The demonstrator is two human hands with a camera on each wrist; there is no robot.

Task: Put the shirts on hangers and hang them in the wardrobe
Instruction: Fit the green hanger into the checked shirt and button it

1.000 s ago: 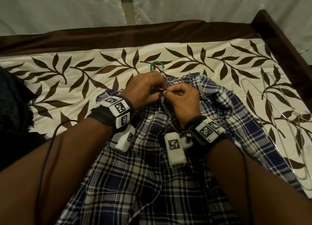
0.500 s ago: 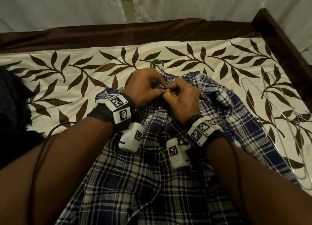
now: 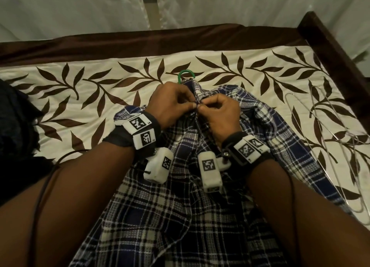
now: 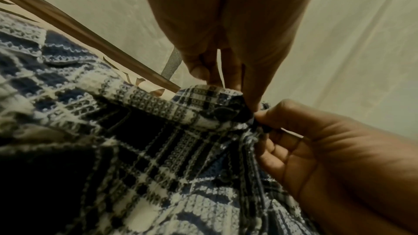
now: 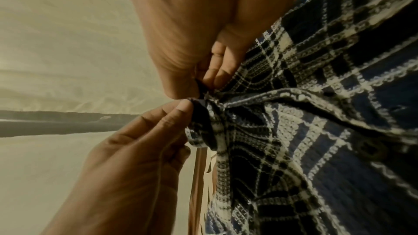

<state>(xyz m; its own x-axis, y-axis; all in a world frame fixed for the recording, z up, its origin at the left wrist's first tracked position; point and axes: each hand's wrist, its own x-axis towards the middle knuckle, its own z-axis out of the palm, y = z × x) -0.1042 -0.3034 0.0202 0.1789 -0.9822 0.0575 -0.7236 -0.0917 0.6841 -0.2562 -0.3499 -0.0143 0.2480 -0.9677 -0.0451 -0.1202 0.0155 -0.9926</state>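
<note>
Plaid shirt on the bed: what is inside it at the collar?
A green hanger hook sticks out past the collar of the plaid shirt. The rest of the hanger is covered by fabric, so its shape and seating cannot be seen.

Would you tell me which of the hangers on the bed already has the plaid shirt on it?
The green-hooked hanger, its hook poking out above the shirt's collar; the bare silver wire hangers lie apart at the right.

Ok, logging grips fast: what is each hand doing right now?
Left hand: pinching the front edge of the blue, black and white plaid shirt.
Right hand: pinching the opposite front edge of that shirt.
</note>
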